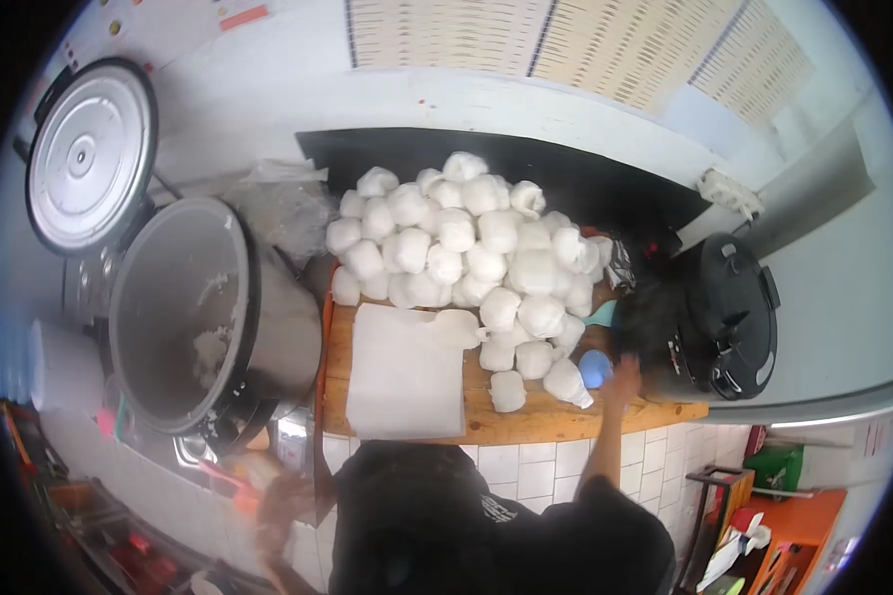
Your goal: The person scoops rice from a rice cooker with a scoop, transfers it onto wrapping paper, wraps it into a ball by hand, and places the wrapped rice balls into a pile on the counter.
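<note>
My right hand [622,381] is at the right end of the wooden table [437,428], beside a small blue rounded cup or bowl [595,369]. Its fingers look stretched out, and whether they touch the blue piece is unclear. Many white wrapped bundles [456,230] are piled on the table, several of them close to this hand. A stack of white paper sheets [407,382] lies in front of my body. Low on the left, my left hand [276,504] is smeared by motion next to a pinkish-orange object [230,483]; its fingers cannot be made out.
A large pot [293,327] with white rice-like remains stands open at left, its round lid [90,157] raised behind. At right is a black lidded cooker [732,312]. Clear plastic bags [280,210] lie behind the pot. A power strip [730,191] hangs on the wall.
</note>
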`<action>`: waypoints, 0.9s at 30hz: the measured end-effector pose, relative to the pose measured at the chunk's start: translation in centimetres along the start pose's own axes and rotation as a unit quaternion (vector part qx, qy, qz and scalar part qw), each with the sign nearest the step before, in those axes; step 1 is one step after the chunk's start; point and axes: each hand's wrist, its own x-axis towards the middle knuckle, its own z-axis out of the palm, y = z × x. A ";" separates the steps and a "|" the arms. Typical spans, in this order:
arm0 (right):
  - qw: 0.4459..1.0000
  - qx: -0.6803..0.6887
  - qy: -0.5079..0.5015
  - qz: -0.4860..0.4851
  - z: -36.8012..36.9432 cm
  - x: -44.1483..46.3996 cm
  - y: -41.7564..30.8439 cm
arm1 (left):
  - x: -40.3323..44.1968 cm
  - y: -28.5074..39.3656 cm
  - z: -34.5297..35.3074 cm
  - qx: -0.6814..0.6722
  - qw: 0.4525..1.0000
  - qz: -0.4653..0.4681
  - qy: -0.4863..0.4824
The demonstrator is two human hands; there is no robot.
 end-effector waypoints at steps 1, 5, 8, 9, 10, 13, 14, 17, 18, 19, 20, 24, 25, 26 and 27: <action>0.971 -0.012 -0.219 0.093 -4.9 -1.4 -1.1 | 0.0 -0.4 -2.6 -0.007 1.000 -0.003 0.009; 0.946 0.012 -0.322 0.027 -3.9 -2.5 1.6 | -3.2 3.3 -9.0 -0.180 0.982 -0.049 0.039; 0.887 -0.193 -0.382 -0.170 4.0 -3.4 9.2 | -4.8 11.8 -9.8 0.113 0.973 0.079 0.187; 0.921 -0.179 -0.140 -0.317 2.7 -3.2 9.5 | -4.7 14.2 -10.3 0.143 0.959 0.107 0.221; 0.949 -0.087 -0.156 -0.259 -0.7 -0.7 6.6 | -4.0 16.3 -10.9 0.174 0.942 0.131 0.256; 0.913 0.311 -0.187 0.186 -15.8 7.9 -13.6 | 0.0 20.5 -14.1 0.267 0.880 0.195 0.340; 0.870 0.417 -0.190 0.184 -20.0 10.1 -20.3 | 2.5 21.1 -15.6 0.282 0.861 0.233 0.354; 0.753 0.546 -0.364 0.047 -31.6 13.8 -41.7 | 10.5 21.3 -19.6 0.514 0.717 0.209 0.422; 0.757 0.460 -0.433 -0.166 -34.5 14.5 -48.9 | 12.9 20.4 -20.6 0.492 0.725 0.218 0.430; 0.712 0.397 -0.444 -0.373 -37.4 15.1 -56.1 | 14.5 19.7 -21.1 0.468 0.733 0.225 0.439; 0.678 0.315 -0.283 -0.601 -35.3 14.5 -61.3 | 14.7 19.5 -21.2 0.459 0.743 0.223 0.432; 0.680 -0.047 -0.254 -0.686 -24.9 9.6 -74.6 | 14.1 19.4 -21.0 0.449 0.747 0.222 0.437; 0.678 -0.058 -0.259 -0.685 -23.3 9.9 -75.3 | 14.1 19.1 -21.1 0.444 0.732 0.244 0.455; 0.663 -0.101 -0.321 -0.669 -21.9 10.4 -75.4 | 14.1 19.0 -21.4 0.441 0.722 0.257 0.468; 0.644 -0.144 -0.379 -0.649 -21.7 10.3 -75.8 | 14.1 18.8 -21.5 0.433 0.721 0.263 0.473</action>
